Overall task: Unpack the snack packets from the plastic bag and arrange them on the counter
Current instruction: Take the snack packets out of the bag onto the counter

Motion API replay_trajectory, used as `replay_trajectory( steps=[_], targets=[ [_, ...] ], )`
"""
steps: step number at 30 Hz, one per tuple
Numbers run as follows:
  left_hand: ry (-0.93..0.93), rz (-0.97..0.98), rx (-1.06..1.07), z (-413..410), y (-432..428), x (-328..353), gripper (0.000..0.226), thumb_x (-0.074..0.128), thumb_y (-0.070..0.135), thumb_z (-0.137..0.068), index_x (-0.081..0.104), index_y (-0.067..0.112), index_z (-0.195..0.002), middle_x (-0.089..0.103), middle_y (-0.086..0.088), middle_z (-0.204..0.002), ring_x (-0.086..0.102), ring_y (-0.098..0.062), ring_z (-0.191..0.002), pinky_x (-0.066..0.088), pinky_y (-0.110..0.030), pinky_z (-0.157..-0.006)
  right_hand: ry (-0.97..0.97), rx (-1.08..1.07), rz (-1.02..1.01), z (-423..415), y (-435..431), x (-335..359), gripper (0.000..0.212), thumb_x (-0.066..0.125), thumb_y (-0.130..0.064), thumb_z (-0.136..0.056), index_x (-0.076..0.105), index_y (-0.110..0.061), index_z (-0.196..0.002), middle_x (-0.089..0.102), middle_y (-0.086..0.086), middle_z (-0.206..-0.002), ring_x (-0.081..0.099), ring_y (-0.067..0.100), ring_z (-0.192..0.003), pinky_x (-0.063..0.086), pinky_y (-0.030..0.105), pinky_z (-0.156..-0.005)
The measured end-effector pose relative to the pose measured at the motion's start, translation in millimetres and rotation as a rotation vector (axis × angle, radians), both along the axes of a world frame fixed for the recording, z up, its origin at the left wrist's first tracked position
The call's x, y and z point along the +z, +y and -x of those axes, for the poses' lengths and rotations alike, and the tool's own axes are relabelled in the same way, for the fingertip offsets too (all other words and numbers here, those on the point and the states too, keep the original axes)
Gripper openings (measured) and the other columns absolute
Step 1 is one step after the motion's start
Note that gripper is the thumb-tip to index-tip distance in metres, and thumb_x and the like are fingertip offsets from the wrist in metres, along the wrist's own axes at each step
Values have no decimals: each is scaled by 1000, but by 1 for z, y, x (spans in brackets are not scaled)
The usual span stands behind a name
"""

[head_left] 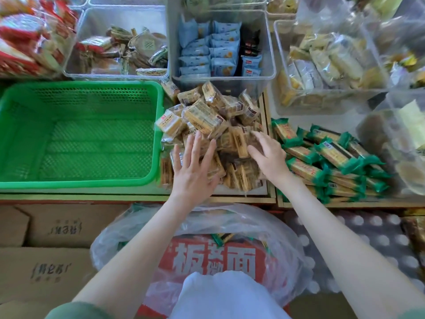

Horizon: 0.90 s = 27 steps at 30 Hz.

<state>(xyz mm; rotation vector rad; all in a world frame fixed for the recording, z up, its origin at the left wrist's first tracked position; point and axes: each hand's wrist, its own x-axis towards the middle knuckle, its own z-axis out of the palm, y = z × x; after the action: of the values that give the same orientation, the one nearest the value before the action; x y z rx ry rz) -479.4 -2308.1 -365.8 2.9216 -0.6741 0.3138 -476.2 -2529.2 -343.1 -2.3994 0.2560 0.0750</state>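
Observation:
A heap of small yellow-brown snack packets lies on the counter between a green basket and a pile of green-ended packets. My left hand lies flat with spread fingers on the heap's near left side. My right hand rests on the heap's right side, fingers extended and slightly bent over the packets. Below the counter edge, between my forearms, a clear plastic bag stands open over a red printed box, with a few green-ended packets inside.
An empty green plastic basket sits at left. Green-ended long packets are piled at right. Clear bins of blue packets, brown snacks and yellow snacks line the back. Cardboard boxes stand below left.

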Motion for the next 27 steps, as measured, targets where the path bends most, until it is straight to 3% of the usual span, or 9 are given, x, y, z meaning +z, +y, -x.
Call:
replay_trajectory(
  steps=[2, 4, 7, 11, 15, 18, 21, 27],
  targets=[
    [-4, 2, -8, -1, 0, -3, 81, 54, 51, -87, 21, 18, -153, 11, -18, -159, 4, -33, -148, 1, -57, -116, 11, 12, -101, 10, -16, -4, 63, 51, -47, -91, 35, -22, -147, 38, 4, -150, 30, 23, -139, 23, 51, -113],
    [-20, 10, -16, -2, 0, -5, 83, 58, 49, -86, 21, 17, -153, 11, -19, -159, 5, -34, -148, 1, -57, -116, 91, 57, -126, 24, -29, -6, 74, 63, -31, -90, 23, -20, -151, 32, 6, -152, 25, 22, -140, 20, 45, -115],
    [-40, 7, -21, -3, 0, -6, 83, 56, 48, -86, 19, 16, -153, 13, -20, -158, 7, -36, -147, -2, -56, -116, 231, 183, 48, 40, -40, -11, 94, 71, -25, -81, 9, -24, -152, 28, 8, -153, 22, 27, -141, 19, 49, -114],
    [-36, 25, -34, -1, 2, -5, 83, 60, 43, -85, 21, 15, -153, 9, -19, -158, 5, -36, -147, -5, -55, -116, 257, 235, 151, 52, -41, -22, 99, 72, -32, -80, 5, -24, -152, 17, 7, -157, 10, 25, -146, 11, 48, -118],
    [-27, 40, -53, 3, 8, -4, 83, 63, 39, -84, 23, 16, -153, 7, -16, -158, 4, -36, -147, 4, -61, -115, 197, 151, 203, 60, -39, -23, 85, 66, -40, -87, 13, -22, -151, 8, 6, -159, 2, 23, -147, 8, 48, -119],
    [-18, 49, -72, 8, 14, -6, 80, 62, 37, -85, 25, 17, -153, 8, -17, -158, 5, -36, -147, 6, -62, -114, 223, 49, 297, 68, -32, -20, 73, 59, -44, -90, 25, -19, -150, 17, 11, -157, 15, 31, -143, 15, 47, -117],
    [-19, 48, -79, 17, 22, -8, 81, 65, 33, -83, 28, 16, -152, 10, -19, -158, 7, -37, -147, 4, -61, -115, 198, 26, 297, 76, -23, -14, 63, 60, -32, -93, 33, -16, -147, 24, 13, -156, 24, 33, -141, 20, 43, -115],
    [-6, 61, -75, 35, 32, -11, 81, 70, 27, -79, 33, 14, -149, 15, -20, -156, 9, -37, -145, 4, -60, -114, -28, 158, 11, 94, -2, -16, 34, 54, 2, -92, 48, -14, -122, 26, 5, -156, 12, 9, -145, 17, 30, -117]
  ],
)
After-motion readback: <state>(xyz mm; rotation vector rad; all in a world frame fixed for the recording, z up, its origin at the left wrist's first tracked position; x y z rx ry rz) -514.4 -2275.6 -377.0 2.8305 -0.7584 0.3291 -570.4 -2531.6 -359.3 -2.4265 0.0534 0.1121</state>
